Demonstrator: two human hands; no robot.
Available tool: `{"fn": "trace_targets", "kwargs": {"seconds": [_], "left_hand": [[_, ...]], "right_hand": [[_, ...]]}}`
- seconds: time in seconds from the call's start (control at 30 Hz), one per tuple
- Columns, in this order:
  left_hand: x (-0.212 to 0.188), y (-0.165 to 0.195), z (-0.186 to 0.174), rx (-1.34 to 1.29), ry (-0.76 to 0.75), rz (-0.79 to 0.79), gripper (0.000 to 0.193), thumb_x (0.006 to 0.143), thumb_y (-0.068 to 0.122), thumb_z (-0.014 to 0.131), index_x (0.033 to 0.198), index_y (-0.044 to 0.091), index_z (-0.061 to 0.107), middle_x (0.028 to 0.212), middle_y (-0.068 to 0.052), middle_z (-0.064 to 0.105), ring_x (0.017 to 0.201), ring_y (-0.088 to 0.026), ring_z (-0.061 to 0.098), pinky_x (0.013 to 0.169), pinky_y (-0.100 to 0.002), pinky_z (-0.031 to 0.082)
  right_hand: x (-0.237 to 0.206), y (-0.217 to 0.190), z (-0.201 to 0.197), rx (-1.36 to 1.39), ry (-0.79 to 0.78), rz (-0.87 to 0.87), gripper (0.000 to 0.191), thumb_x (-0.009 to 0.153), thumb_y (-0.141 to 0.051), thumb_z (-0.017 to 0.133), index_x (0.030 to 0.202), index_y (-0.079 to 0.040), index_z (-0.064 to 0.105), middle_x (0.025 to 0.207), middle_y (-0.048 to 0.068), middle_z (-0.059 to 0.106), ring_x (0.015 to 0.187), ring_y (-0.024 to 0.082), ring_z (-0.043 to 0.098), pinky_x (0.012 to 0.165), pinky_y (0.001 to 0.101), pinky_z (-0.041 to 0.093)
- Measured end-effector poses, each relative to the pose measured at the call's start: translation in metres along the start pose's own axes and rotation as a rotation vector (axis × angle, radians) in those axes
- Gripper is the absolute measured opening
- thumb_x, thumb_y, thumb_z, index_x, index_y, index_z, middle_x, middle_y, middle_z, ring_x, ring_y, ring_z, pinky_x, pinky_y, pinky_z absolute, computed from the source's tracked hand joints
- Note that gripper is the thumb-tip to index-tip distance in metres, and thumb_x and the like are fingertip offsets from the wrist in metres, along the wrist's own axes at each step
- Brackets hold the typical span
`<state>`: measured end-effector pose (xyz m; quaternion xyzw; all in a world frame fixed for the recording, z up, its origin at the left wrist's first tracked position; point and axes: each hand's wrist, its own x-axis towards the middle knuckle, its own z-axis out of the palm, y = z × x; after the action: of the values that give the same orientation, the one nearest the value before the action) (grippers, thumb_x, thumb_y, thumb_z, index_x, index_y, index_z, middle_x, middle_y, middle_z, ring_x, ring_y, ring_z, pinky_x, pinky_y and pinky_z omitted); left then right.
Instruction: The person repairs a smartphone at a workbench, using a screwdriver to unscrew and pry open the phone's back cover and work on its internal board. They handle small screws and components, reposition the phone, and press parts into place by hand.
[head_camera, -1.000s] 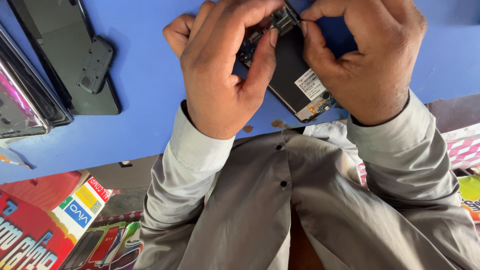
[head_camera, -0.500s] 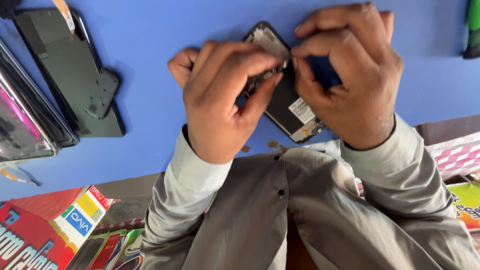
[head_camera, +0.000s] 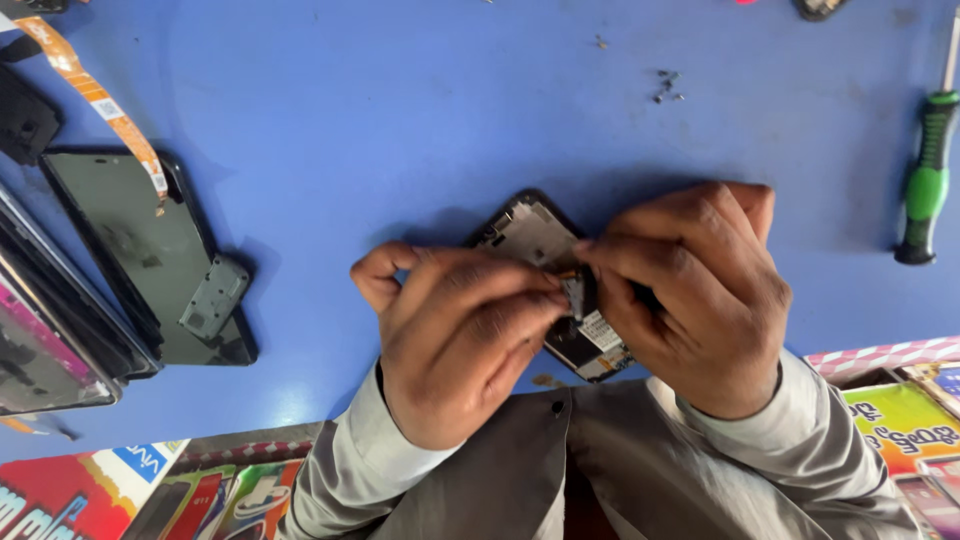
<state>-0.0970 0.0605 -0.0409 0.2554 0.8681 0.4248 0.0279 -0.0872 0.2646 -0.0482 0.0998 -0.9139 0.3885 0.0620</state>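
Observation:
An opened black phone (head_camera: 535, 235) with its back removed lies on the blue table (head_camera: 400, 110), its insides facing up. My left hand (head_camera: 455, 335) and my right hand (head_camera: 695, 295) both rest over its lower half. The fingertips of both hands pinch a small dark part at the phone's middle. Most of the phone body is hidden under my hands.
A dark back cover (head_camera: 140, 250) with a small grey plate (head_camera: 212, 298) lies at left, beside an orange flex ribbon (head_camera: 95, 95) and another panel (head_camera: 45, 345). A green-handled screwdriver (head_camera: 927, 175) lies at right. Several tiny screws (head_camera: 667, 85) sit at the far side. Colourful boxes (head_camera: 905, 425) line the near edge.
The view has tilted so my hands and the phone appear lower in frame. More of the table's far side, the screws and the screwdriver have come into view. My fingers stay on the phone.

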Motion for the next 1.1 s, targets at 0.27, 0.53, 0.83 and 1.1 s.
{"fn": "trace_targets", "kwargs": {"seconds": [0.27,0.53,0.83,1.1], "left_hand": [[0.012,-0.023,-0.002,0.069,-0.026,0.086,0.018,0.094,0.013,0.077,0.111,0.013,0.072,0.112,0.003,0.072,0.097,-0.014,0.066,0.102,-0.043,0.026],[0.015,-0.031,0.005,0.099,0.088,0.114,0.011,0.093,0.011,0.076,0.100,0.016,0.070,0.106,0.005,0.072,0.090,-0.011,0.066,0.099,-0.040,0.027],[0.011,-0.032,0.003,0.092,0.076,0.124,0.014,0.092,0.010,0.075,0.102,0.017,0.068,0.106,0.005,0.071,0.092,-0.012,0.066,0.099,-0.042,0.027],[0.010,-0.031,0.002,0.102,0.057,0.109,0.014,0.092,0.011,0.075,0.102,0.018,0.068,0.104,0.006,0.071,0.093,-0.012,0.066,0.099,-0.043,0.027]], "right_hand": [[0.020,0.012,0.007,0.071,-0.061,-0.006,0.028,0.069,0.004,0.087,0.090,-0.006,0.071,0.086,0.005,0.067,0.075,0.019,0.062,0.077,0.0352,0.038],[0.024,0.016,0.013,0.086,-0.099,-0.019,0.027,0.071,0.004,0.086,0.089,-0.005,0.068,0.088,0.007,0.070,0.076,0.020,0.067,0.074,0.0358,0.039],[0.018,0.012,0.015,0.062,-0.112,0.022,0.028,0.071,0.005,0.085,0.093,-0.004,0.071,0.087,0.006,0.069,0.077,0.019,0.064,0.078,0.0359,0.038],[0.016,0.014,0.014,0.062,-0.099,0.004,0.025,0.068,0.000,0.087,0.087,-0.006,0.072,0.084,0.006,0.068,0.077,0.020,0.065,0.077,0.0368,0.039]]}}
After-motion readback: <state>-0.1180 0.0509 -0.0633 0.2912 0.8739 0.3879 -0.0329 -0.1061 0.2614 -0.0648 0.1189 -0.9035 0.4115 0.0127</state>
